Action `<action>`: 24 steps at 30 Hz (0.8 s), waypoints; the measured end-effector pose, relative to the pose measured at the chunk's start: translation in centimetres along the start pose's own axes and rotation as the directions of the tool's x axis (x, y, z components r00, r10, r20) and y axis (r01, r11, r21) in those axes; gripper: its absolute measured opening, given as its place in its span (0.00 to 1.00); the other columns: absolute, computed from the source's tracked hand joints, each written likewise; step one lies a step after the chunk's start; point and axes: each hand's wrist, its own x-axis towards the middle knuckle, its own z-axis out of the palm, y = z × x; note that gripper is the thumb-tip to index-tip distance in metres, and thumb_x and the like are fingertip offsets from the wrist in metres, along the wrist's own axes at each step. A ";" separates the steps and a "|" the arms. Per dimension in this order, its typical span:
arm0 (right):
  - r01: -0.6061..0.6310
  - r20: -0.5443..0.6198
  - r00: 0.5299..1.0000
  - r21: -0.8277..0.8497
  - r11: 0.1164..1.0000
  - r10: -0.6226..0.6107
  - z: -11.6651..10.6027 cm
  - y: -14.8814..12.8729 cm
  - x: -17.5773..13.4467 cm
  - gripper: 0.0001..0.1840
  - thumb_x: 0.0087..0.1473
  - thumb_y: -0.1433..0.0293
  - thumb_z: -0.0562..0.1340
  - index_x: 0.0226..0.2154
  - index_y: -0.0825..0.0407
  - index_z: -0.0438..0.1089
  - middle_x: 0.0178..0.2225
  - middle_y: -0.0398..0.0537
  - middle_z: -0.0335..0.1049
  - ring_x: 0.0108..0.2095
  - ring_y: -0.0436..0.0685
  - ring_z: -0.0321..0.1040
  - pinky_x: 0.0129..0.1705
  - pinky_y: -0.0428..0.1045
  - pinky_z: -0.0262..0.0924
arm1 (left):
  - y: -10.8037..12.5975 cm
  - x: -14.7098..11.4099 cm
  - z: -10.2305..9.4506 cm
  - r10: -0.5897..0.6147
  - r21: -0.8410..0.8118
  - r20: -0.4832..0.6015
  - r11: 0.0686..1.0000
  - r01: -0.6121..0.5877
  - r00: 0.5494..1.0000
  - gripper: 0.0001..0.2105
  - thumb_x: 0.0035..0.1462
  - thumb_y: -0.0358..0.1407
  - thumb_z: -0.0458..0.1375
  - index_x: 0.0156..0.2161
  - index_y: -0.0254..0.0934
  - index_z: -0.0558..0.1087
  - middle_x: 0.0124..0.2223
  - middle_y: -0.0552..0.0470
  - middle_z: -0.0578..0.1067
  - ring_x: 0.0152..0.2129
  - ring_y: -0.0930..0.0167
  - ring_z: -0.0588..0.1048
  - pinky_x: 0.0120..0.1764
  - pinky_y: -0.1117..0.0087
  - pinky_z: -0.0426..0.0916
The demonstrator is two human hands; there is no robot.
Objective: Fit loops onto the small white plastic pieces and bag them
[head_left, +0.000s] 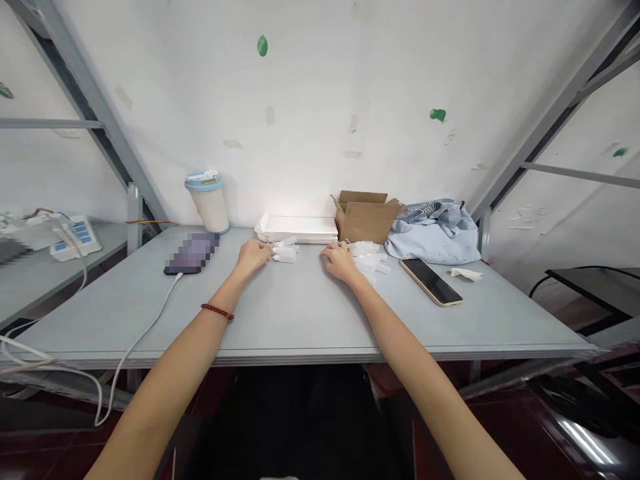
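My left hand [254,255] rests on the grey table with its fingers curled in. Its fingertips meet the ends of a few small translucent white plastic pieces [285,255], shaped like little bottles or tubes. What the fingers pinch, if anything, is too small to make out. To the right, my right hand [341,261] is bent over the tabletop at the left edge of a loose pile of similar white pieces [369,255]. Its fingers are drawn together, and anything between them is hidden. A dark red bead bracelet [217,311] circles my left wrist.
Behind the hands lie a stack of white trays [300,229] and an open cardboard box [367,221]. Light blue cloth [435,233], a phone [431,282] and crumpled tissue [466,274] are on the right. A lidded cup [210,203] and a cabled phone [193,253] stand left.
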 end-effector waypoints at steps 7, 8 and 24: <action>-0.024 0.023 1.000 0.165 0.986 0.020 -0.6 -0.2 -0.1 0.19 0.57 0.75 0.51 0.45 0.54 0.73 0.46 0.54 0.71 0.50 0.63 0.58 0.48 0.56 0.54 | 0.1 -0.1 0.1 0.058 0.044 0.048 0.997 -0.061 0.997 0.05 0.48 0.34 0.58 0.26 0.34 0.74 0.24 0.50 0.76 0.19 0.70 0.72 0.23 0.73 0.64; -0.023 0.017 1.000 0.163 0.986 0.021 -0.6 -0.2 -0.2 0.19 0.57 0.75 0.51 0.46 0.54 0.72 0.48 0.54 0.70 0.50 0.63 0.58 0.48 0.56 0.55 | 0.2 -0.2 0.0 0.056 0.045 0.044 0.997 -0.058 0.997 0.06 0.48 0.34 0.58 0.26 0.34 0.74 0.24 0.51 0.76 0.19 0.71 0.72 0.23 0.74 0.64; -0.006 0.045 0.999 -0.014 1.000 0.007 0.3 -0.3 -0.2 0.22 0.63 0.60 0.51 0.55 0.50 0.64 0.62 0.53 0.55 0.59 0.69 0.48 0.56 0.62 0.47 | 1.7 -2.6 -0.4 0.167 -0.177 0.458 0.980 -0.094 0.873 0.21 0.45 0.37 0.62 0.47 0.34 0.72 0.23 0.52 0.75 0.17 0.74 0.70 0.23 0.74 0.65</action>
